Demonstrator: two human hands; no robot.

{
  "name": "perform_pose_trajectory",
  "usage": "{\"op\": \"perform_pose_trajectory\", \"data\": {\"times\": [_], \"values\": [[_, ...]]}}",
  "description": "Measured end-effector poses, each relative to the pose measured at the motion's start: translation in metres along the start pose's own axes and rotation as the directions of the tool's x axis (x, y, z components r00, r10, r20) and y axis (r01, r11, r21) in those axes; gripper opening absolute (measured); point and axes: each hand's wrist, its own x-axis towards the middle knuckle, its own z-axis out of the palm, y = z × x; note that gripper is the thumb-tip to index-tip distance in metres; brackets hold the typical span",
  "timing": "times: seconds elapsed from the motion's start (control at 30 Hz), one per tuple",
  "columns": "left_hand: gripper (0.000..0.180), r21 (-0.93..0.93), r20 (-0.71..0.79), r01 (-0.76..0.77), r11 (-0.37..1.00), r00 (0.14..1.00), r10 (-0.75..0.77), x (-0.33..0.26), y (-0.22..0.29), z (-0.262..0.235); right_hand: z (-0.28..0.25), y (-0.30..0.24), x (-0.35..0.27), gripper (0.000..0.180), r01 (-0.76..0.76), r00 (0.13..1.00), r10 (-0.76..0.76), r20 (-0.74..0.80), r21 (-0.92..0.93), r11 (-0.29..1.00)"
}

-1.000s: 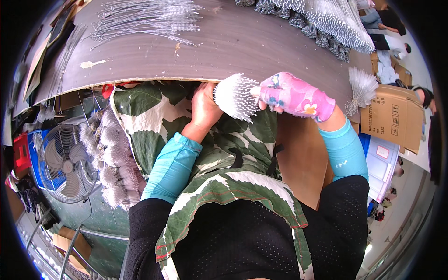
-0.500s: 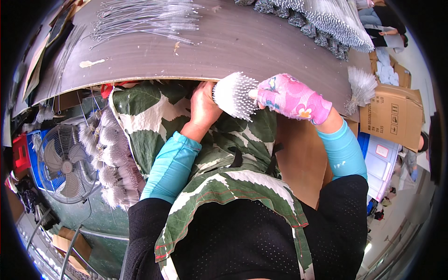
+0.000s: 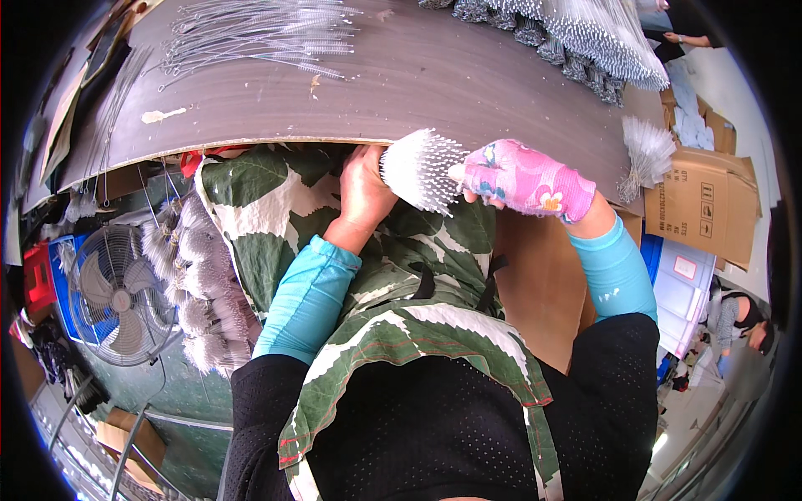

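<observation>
My left hand (image 3: 368, 185), bare, is closed around a bundle of thin white-bristled wire brushes (image 3: 420, 171) at the table's near edge. The bristled ends fan out toward the right; the wire ends are hidden behind my hand and the table edge. My right hand (image 3: 525, 179), in a pink floral glove with bare fingertips, is at the tips of the bundle. Its thumb and fingers are drawn together at the outermost brush ends; whether a single brush is pinched between them is too small to make out.
Loose wire brushes (image 3: 259, 37) lie on the brown table (image 3: 251, 108), with stacked brush bundles (image 3: 585, 42) at the far right. One tied bundle (image 3: 645, 159) rests at the right edge near a cardboard box (image 3: 702, 204). A fan (image 3: 124, 292) and hanging bundles (image 3: 200, 284) are at left.
My right hand has shifted slightly downward at the bundle's tips, with its fingers showing more. My left hand and the bundle stay in place. People in the background at right have moved.
</observation>
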Motion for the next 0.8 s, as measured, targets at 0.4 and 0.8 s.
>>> {"op": "perform_pose_trajectory", "data": {"times": [0.4, 0.8], "values": [[0.034, 0.015, 0.003, -0.015, 1.000, 1.000, 0.015, 0.000, 0.001, -0.001, 0.005, 0.006, 0.004, 0.038, 0.058, 0.997, -0.058, -0.043, 0.008, 0.998], [0.035, -0.011, -0.009, 0.002, 1.000, 1.000, -0.002, -0.001, 0.001, 0.000, 0.002, 0.009, -0.003, 0.042, -0.016, 1.000, 0.013, 0.028, 0.121, 0.993]]}}
